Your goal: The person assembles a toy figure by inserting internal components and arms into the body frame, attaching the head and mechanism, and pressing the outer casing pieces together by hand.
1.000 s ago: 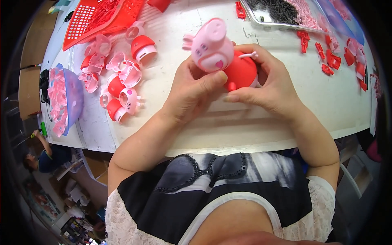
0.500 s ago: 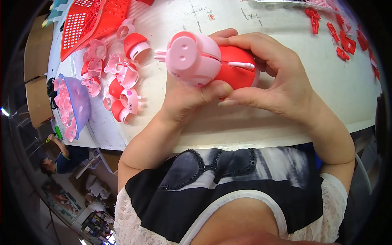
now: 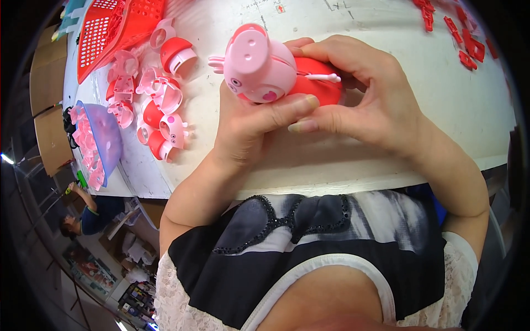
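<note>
Between my two hands, above the white table, is a toy pig [image 3: 255,63] with a pink head and a red body. Its round snout faces up and its ears point left. A thin pale pink arm lies along the red body. My left hand [image 3: 259,121] grips the toy from below, its thumb on the seam between head and body. Around the body's right end curls my right hand [image 3: 370,88], its thumb close to the left thumb. The fingers behind the toy are partly hidden.
Loose pink and red shell parts [image 3: 165,96] lie left on the table [image 3: 221,171]. Behind them stands a red perforated basket [image 3: 102,41]. A bluish bowl [image 3: 110,135] of pink parts sits at the left edge. Red plastic pieces [image 3: 469,47] lie far right. Another person [image 3: 96,212] is beyond the table.
The toy has tilted and turned slightly in my hands, so more of its face, eyes and cheek shows. Both hands keep hold of it. The whole view has shifted a little.
</note>
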Demonstrator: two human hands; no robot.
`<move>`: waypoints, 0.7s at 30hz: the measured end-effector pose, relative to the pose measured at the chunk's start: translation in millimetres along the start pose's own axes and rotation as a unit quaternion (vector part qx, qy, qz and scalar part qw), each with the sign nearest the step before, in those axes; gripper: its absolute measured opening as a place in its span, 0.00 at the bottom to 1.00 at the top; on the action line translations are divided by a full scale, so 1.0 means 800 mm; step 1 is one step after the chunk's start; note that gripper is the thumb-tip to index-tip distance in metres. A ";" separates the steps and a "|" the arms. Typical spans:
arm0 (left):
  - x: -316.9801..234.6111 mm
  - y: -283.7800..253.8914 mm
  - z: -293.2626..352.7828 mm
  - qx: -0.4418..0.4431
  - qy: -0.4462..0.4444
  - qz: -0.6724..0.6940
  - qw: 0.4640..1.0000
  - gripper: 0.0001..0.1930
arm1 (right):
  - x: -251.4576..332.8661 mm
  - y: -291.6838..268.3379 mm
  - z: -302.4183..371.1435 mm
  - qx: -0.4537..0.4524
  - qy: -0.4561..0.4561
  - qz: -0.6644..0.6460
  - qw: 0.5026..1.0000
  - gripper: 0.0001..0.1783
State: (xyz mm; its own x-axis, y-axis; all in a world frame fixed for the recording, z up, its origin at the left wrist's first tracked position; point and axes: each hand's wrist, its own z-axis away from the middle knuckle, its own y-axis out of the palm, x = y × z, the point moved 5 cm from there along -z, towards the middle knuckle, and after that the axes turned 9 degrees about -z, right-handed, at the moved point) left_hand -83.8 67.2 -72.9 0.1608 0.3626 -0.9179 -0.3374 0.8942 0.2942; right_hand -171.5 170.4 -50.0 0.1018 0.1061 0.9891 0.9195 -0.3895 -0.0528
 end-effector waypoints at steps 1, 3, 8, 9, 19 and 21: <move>-0.001 0.000 -0.002 0.001 0.007 -0.014 1.000 0.30 | -0.003 0.000 -0.002 -0.002 -0.001 0.001 1.000 0.32; -0.002 0.000 -0.005 0.004 0.009 0.011 1.000 0.30 | -0.016 -0.001 -0.004 -0.019 0.047 -0.068 0.996 0.29; -0.006 0.002 -0.008 0.018 0.052 0.046 0.997 0.33 | -0.018 -0.001 -0.005 -0.024 0.115 -0.258 0.959 0.29; -0.005 0.000 -0.007 0.018 0.054 0.044 0.997 0.33 | -0.020 -0.001 -0.005 -0.026 0.129 -0.288 0.948 0.30; 0.000 -0.009 -0.007 -0.011 0.067 0.012 0.998 0.34 | -0.019 0.002 -0.002 0.014 0.130 -0.180 0.975 0.31; -0.001 -0.008 -0.006 -0.001 0.063 0.029 0.998 0.32 | -0.016 0.001 0.000 -0.017 0.079 -0.156 0.984 0.32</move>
State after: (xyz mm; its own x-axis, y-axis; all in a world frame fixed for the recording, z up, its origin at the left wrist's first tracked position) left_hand -86.1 59.6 -75.5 0.0229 0.3785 -0.9253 -0.3445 0.8719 0.3481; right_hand -172.2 168.6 -62.6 -0.2471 0.0830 0.9654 0.8830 -0.3911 0.2596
